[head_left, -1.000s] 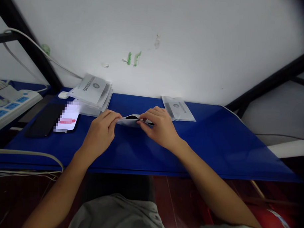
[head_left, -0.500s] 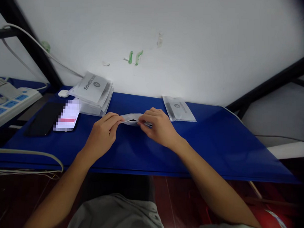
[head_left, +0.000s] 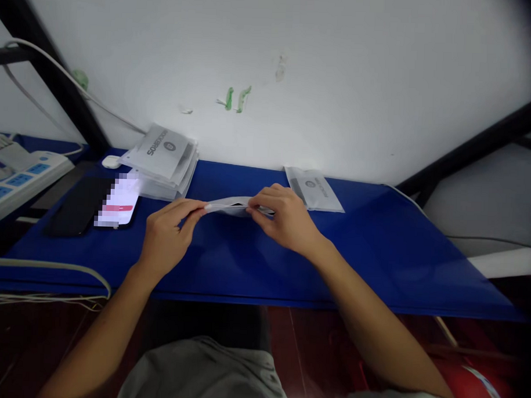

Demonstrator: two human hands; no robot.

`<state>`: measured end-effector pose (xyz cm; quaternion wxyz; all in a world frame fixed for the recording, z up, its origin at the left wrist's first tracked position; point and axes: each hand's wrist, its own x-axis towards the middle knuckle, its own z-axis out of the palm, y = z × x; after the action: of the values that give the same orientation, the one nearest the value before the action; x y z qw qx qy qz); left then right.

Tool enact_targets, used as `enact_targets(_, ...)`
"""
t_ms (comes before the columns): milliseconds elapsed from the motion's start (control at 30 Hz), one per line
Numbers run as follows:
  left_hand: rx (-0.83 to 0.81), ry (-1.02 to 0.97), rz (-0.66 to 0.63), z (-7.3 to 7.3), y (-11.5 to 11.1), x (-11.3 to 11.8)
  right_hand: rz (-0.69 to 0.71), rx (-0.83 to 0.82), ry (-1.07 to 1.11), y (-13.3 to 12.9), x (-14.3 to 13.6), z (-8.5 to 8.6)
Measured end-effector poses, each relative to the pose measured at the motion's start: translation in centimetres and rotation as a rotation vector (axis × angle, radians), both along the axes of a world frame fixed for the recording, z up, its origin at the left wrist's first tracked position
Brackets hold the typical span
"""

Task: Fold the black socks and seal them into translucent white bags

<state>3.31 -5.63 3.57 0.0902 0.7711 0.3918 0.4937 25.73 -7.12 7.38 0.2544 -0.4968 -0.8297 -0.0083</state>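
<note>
Between both hands, white pouch, pinched along its edge

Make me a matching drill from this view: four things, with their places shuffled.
1. White packet with a gaping edge
2. Stack of printed bags
3. Single printed bag
4. Power strip

A. Beyond the right hand, near the wall
B. At the left edge of the view
C. Pinched between the left hand and right hand
D. Beside the lit phone

Pairs: 1-C, 2-D, 3-A, 4-B
</note>
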Motion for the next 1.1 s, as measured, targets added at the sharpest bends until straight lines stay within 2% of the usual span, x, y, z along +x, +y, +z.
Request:
enact_targets(433,0.152,0.143,-0.026,-1.1,0.6,0.1,-0.009,-0.025,0.051,-0.2,0.1,-0.3)
enact_targets(833,0.099,0.190,-0.010,-1.0,0.4,-0.3,-0.020,-0.045,0.046,-0.4,-0.7,-0.4)
enact_targets(1100,0.127,0.174,-0.030,-0.7,-0.4,0.6,0.139,0.019,0.063,-0.8,-3.7,-0.3)
